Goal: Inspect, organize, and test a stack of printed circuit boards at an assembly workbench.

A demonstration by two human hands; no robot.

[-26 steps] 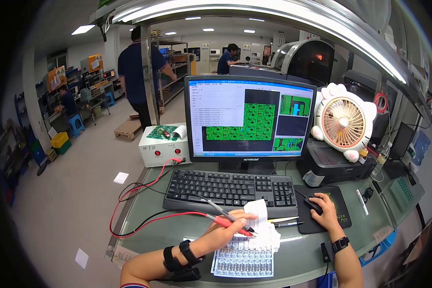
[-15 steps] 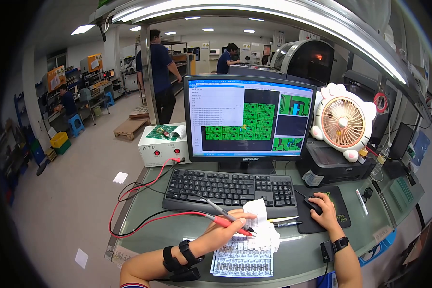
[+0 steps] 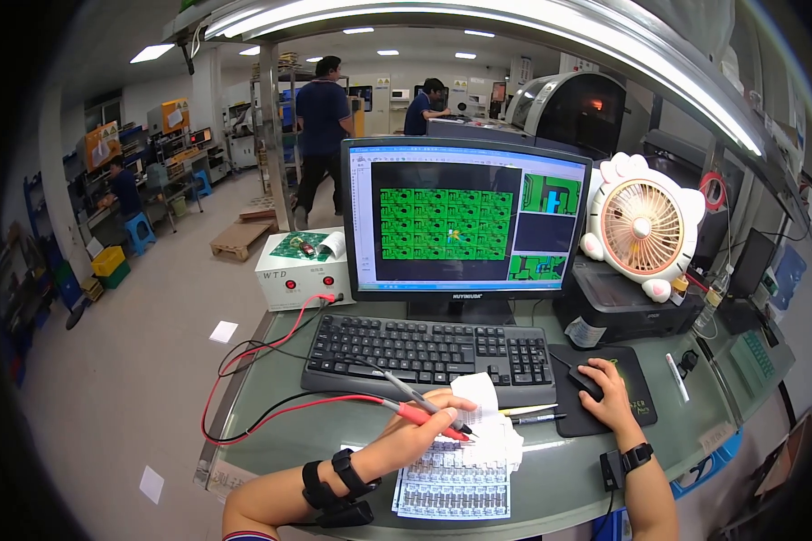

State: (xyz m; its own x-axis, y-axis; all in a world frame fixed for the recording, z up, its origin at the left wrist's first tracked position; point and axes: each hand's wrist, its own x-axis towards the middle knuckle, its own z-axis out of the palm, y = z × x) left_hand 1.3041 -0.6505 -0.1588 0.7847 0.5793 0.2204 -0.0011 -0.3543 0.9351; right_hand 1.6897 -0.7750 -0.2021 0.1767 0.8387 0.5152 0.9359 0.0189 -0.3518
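My left hand (image 3: 410, 436) is closed around two test probes, a red one (image 3: 415, 414) and a grey-and-black one (image 3: 406, 388). Their tips point down close together over a printed sheet (image 3: 453, 501) covered in rows of small diagrams. A crumpled white paper strip (image 3: 480, 393) lies beside the fingers, partly over the sheet. Red and black leads (image 3: 271, 413) loop left from the probes toward a white box (image 3: 303, 276). On the dark pad, my right hand (image 3: 612, 402) is wrapped over a black mouse (image 3: 586, 383). The monitor (image 3: 447, 225) displays a grid of green circuit boards.
A black keyboard (image 3: 397, 352) lies between monitor and hands. Pens (image 3: 537, 418) rest right of the paper strip. A white cat-shaped fan (image 3: 642, 227) stands on a black printer (image 3: 630, 307). A marker (image 3: 677, 377) lies far right. Several people are in the room beyond.
The pale menu panel has vanished from the monitor, uncovering the whole green board grid. A standing person in the background has moved right. Both hands keep nearly the same pose.
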